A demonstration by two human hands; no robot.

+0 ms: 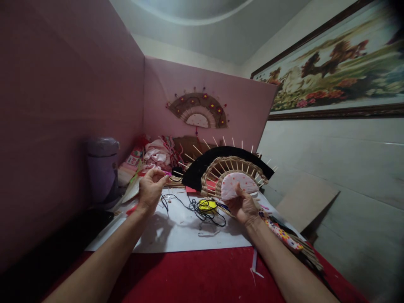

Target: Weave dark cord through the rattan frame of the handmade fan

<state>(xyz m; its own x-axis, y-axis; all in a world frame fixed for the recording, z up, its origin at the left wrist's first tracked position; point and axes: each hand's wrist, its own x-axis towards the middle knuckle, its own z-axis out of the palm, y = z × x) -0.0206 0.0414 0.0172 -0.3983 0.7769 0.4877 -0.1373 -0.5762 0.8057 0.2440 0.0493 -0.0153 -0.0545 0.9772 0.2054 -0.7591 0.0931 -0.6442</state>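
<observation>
One fan (227, 153), likely light with fragile sticks (197, 150), handles best by its padded base (229, 184), gripped in the right hand (245, 209); beside it, the left hand (150, 188) pinches, contents unclear.

Open air spans the gap between the left hand (150, 189) and right hand (244, 207). Below, tangled black cord (204, 215) obstructs the white sheet (189, 243), whose near strip offers room; 1 lilac canister (102, 176) blocks the far left. Sticks (197, 150) fringe the fan-shaped piece (202, 165).
</observation>
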